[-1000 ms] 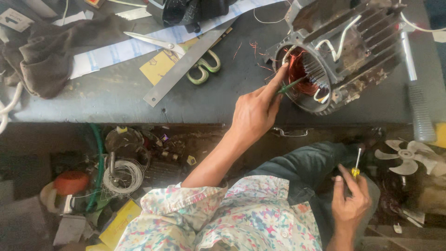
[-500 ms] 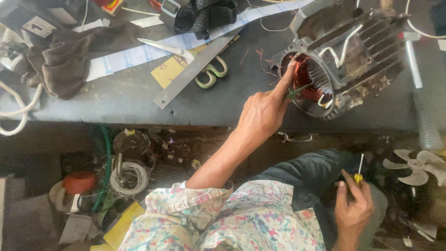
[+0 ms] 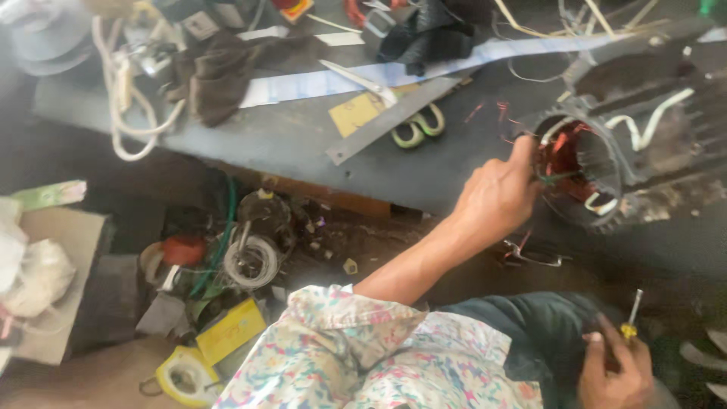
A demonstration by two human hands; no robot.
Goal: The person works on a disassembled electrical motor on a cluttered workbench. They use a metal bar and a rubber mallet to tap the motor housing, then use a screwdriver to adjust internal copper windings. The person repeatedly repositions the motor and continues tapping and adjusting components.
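Copper windings inside motor housing

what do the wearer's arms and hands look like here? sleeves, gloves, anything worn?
Both hands are bare: no gloves, rings or watch visible. The left hand sits on a long bare forearm that runs up to a short floral sleeve, white with pink, teal and yellow print. Of the right hand only the hand itself shows at the frame's bottom edge; its wrist and sleeve are out of view.
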